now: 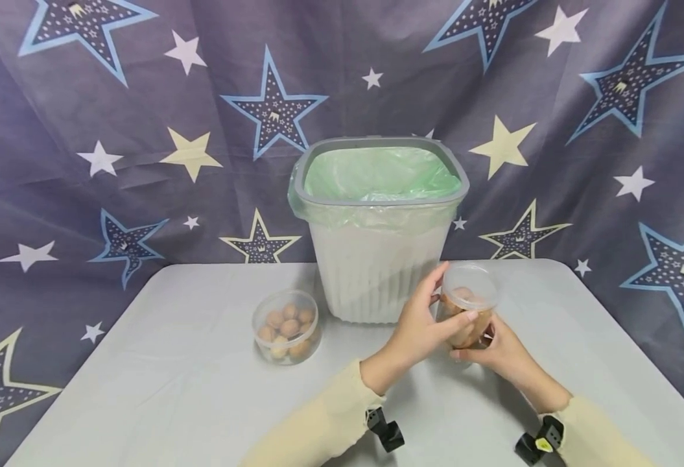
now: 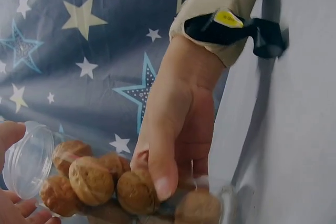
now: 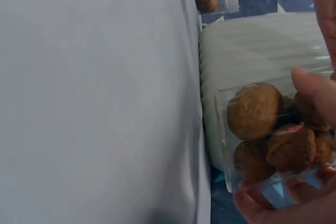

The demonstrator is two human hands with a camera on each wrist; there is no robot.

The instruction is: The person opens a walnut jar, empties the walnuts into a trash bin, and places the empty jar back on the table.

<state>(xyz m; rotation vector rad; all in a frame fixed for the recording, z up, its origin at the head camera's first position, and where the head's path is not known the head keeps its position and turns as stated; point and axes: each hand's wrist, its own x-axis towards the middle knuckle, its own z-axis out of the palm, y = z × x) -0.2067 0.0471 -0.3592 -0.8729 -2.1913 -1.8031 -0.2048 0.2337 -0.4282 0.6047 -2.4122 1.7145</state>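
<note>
A clear plastic jar of walnuts is held by both hands just above the table, in front of the bin's right side. My left hand grips its upper part, thumb across the near side. Lower down, my right hand holds the jar with thumb and fingers around it. In the left wrist view the walnuts show through the wall, beside the right thumb. The jar's round, see-through top end is near the left fingertips; whether a lid sits on it I cannot tell. The right wrist view shows the jar's base.
A second clear container with several walnuts stands on the table to the left. Behind the hands is a white bin with a grey rim and green liner bag. A star-patterned curtain hangs behind the white-covered table.
</note>
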